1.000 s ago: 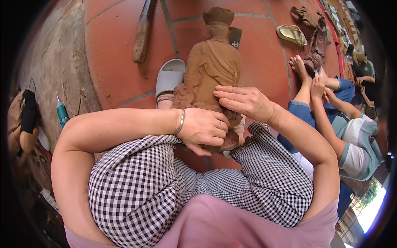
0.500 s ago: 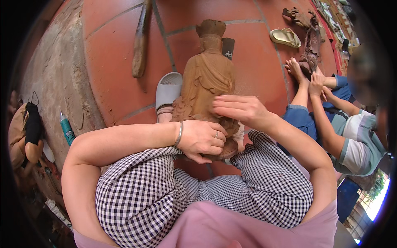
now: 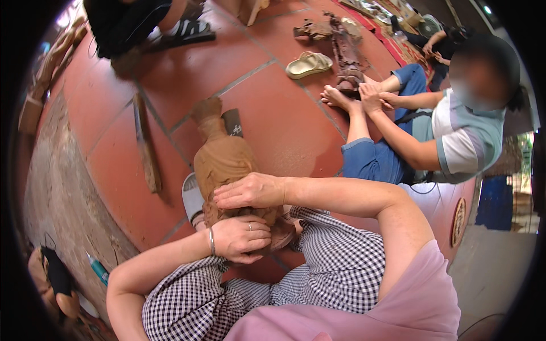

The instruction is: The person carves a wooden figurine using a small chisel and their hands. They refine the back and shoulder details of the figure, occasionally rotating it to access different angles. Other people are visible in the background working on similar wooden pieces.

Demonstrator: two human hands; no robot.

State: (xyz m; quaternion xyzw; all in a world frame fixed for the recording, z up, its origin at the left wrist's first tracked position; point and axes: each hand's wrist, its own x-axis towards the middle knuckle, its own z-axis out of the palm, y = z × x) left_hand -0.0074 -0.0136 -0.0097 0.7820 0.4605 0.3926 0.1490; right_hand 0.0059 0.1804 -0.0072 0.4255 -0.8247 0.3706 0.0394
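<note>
Both hands gripped a carved wooden figure (image 3: 223, 165) standing on the red tile floor (image 3: 273, 119).
Left hand (image 3: 244, 238) clasped its base between checked-trousered knees; right hand (image 3: 250, 192) lay flat across its middle. A seated person (image 3: 455, 142) worked nearby, a pale sandal (image 3: 308, 64) beyond.

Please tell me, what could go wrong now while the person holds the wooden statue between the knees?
1. The wooden statue leans away, and only the left hand grips its base; it might tip onto the tile floor.
2. The right hand lies flat on the carving, so it may slide off.
3. A sandalled foot sits right beside the base and could be struck.
</note>
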